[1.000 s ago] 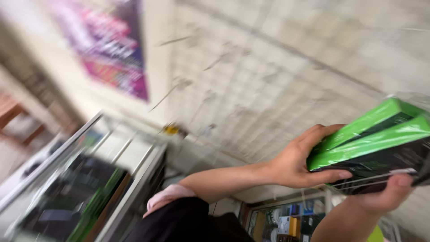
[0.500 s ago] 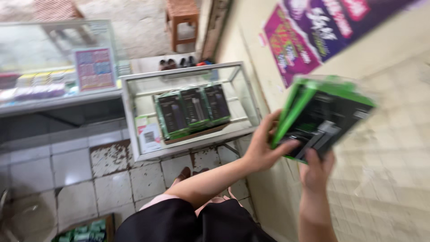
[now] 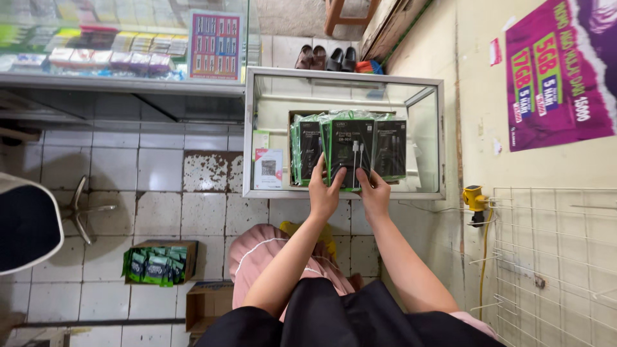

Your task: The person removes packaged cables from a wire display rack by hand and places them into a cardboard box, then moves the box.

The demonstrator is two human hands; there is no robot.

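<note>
Both hands hold one black pack (image 3: 351,151) with green edges and a white cable drawn on its front. The left hand (image 3: 323,193) has a closed grip on the pack's lower left corner, and the right hand (image 3: 374,194) has a closed grip on its lower right corner. The pack is held flat, facing up, just over the top of a small glass case (image 3: 425,122). More packs (image 3: 392,146) of the same kind show on both sides of it, fanned out close behind it. A white card (image 3: 268,168) with a square code lies in the case, to the left of the packs. On the tiled floor (image 3: 160,205) to the left sits a cardboard box (image 3: 160,262) full of green packs. A wire rack (image 3: 553,257) leans on the wall to the right, beside a yellow plug (image 3: 474,198). A purple poster (image 3: 559,71) hangs on that wall.
</note>
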